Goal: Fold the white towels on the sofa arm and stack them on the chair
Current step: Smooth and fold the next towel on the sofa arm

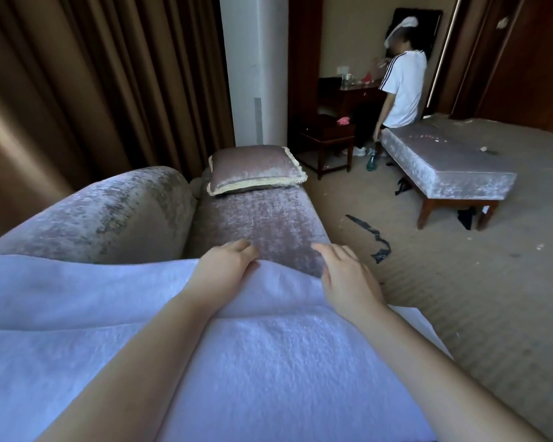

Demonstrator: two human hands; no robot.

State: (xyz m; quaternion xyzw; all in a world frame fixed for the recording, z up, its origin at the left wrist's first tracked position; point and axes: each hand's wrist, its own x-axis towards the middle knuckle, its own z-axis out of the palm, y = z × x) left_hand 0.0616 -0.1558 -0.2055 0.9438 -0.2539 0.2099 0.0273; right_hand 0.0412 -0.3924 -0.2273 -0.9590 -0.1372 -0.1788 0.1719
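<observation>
White towel [268, 352] with far edge under the fingertips [246, 247], sofa arm [268, 218] beyond them, left hand [224, 269] flat, fingers together, right hand [348, 282] fingers loosely spread.

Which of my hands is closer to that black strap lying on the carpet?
Right. The right hand rests on the white towel, just left of the black strap; the left hand lies farther left on the towel.

Brown curtains [93, 74] hang along the left, beside a white column [256, 68]. A fringed cushion [253, 169] lies just before the column. On the carpet [460, 282] lie a black strap [374, 234] and, well apart, an upholstered bench [454, 167]. A person [403, 87] stands at the bench's far end, facing a dark desk [358, 90]. A green bottle [371, 162], probably glass, stands near the bench's far left corner.
</observation>
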